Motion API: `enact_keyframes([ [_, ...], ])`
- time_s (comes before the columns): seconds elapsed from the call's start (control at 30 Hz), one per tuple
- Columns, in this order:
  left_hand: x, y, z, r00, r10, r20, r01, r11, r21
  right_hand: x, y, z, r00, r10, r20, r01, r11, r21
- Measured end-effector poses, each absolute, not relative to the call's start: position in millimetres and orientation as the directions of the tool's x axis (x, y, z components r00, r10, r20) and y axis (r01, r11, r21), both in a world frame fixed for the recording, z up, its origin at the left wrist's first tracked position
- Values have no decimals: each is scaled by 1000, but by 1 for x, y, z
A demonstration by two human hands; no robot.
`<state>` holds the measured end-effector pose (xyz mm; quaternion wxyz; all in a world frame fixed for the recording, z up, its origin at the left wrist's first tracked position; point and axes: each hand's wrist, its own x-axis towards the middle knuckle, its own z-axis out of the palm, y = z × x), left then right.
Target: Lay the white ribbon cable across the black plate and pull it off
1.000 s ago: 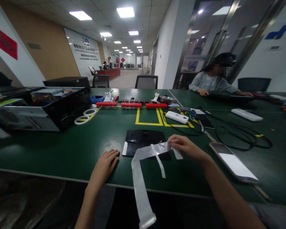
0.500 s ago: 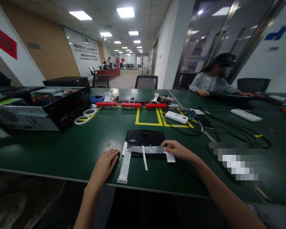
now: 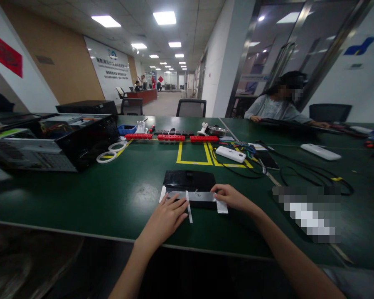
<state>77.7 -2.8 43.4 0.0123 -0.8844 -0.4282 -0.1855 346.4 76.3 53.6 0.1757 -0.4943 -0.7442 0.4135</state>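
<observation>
In front of me on the green table lies a glossy black panel (image 3: 174, 178) with a silver strip (image 3: 204, 196) along its near side. My left hand (image 3: 165, 215) rests over the strip's left part, fingers stretched out and apart. At the strip's right end, my right hand (image 3: 233, 197) pinches it between thumb and fingers. A white ribbon cable end (image 3: 222, 207) sticks out below the right fingers. A narrow white strip (image 3: 190, 215) crosses the silver one near its middle and hangs toward me. The wide left ribbon cable is mostly hidden under my left hand.
An opened computer case (image 3: 43, 145) stands at the left, beside two white rings (image 3: 106, 157). Yellow tape (image 3: 195, 162) marks the table. A white box-shaped device (image 3: 230, 154) and cables lie to the right. A co-worker (image 3: 274, 104) sits across at the far right.
My left hand has moved right from the table beside the panel onto the silver strip's left part, covering the wide ribbon cable. My right hand stays at the strip's right end.
</observation>
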Motion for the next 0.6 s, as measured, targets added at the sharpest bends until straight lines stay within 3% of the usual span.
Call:
enact_keyframes([
  [0.3, 86, 4, 38, 573, 775, 266, 773, -619, 139, 348, 76, 52, -447, 883, -146, 594, 171, -786],
  [0.6, 86, 9, 37, 550, 793, 263, 766, -604, 220, 344, 73, 57, -432, 891, -136, 632, 192, -751],
])
